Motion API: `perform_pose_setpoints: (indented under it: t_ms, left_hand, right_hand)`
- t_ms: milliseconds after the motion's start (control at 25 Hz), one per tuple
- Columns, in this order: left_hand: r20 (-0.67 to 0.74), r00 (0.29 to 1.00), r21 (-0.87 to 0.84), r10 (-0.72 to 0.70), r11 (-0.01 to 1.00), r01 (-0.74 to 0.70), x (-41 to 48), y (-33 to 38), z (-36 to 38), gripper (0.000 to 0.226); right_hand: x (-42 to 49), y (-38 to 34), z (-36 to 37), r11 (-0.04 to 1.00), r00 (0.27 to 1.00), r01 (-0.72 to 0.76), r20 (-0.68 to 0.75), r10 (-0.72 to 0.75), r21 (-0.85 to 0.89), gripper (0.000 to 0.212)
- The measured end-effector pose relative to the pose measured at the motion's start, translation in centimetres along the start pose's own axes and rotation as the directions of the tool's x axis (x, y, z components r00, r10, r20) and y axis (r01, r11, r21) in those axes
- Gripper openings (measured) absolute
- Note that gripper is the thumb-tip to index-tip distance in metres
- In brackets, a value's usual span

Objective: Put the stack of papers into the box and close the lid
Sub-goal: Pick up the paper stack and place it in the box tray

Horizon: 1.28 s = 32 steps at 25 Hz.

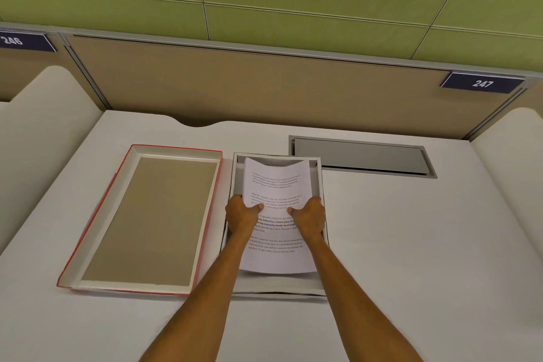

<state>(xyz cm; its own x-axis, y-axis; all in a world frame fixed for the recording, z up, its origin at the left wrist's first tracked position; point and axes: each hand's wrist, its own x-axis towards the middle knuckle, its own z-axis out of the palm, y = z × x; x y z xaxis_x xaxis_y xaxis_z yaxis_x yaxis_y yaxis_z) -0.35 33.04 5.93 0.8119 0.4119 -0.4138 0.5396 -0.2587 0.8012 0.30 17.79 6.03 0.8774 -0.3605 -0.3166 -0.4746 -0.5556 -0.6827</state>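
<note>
Both forearms reach forward from the near edge of the frame, and I read the left hand (pixel 242 216) and the right hand (pixel 308 216) as each pinched on a long side of the stack of papers (pixel 276 232), thumbs on the printed top sheet and the remaining fingers hidden beneath. Held so, the stack lies directly between the hands, its long axis running away from me and parallel to the long axis of the box (pixel 318 185) below it. Its far edge curls upward near the far wall of the box, while its near edge sits short of the near wall; whether the sheets already touch the floor of the box I cannot tell. My judgement is that the coming move turns on lowering the stack flat within these walls. Thin, flexible white paper contrasts with the stiff, pale, shallow-walled card of the box. Just beside the box on the left, the lid (pixel 147 223) rests upturned on the matte white surface (pixel 411 244), red outside, brown inside, nearer the left hand.
</note>
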Motion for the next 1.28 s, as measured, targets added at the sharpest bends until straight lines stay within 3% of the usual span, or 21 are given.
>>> perform_pose_setpoints:
  t_ms: [360, 720, 960, 1080, 1280]
  left_hand:
    - [-0.036, 0.999, 0.026, 0.029, 0.999, -0.028, -0.3, -0.5, 0.1, 0.041]
    - [-0.037, 0.994, 0.095, 0.1, 0.991, -0.096, -0.8, -0.4, -0.7, 0.038]
    - [0.084, 0.995, 0.168, 0.052, 0.984, -0.065, 0.6, -0.2, -2.2, 0.045]
    - [0.154, 0.988, 0.185, 0.016, 0.982, -0.045, 0.9, 0.6, -2.9, 0.039]
    - [0.168, 0.981, 0.09, -0.097, 0.993, 0.082, 1.0, 1.3, -3.0, 0.058]
  right_hand:
    - [0.0, 0.1, -0.2, 1.0, 1.0, -0.011, 0.005, 0.011, -0.018, 0.054]
    - [0.2, -0.3, -1.8, 0.996, 0.996, -0.044, 0.075, 0.038, 0.075, 0.046]
    - [0.8, -0.3, -2.4, 0.99, 0.994, -0.074, 0.092, 0.062, 0.124, 0.035]
    - [1.1, -0.4, -2.5, 0.983, 0.99, -0.117, 0.101, 0.103, 0.144, 0.04]
    - [1.5, -0.6, -3.0, 0.946, 0.97, -0.226, 0.142, 0.196, 0.232, 0.05]
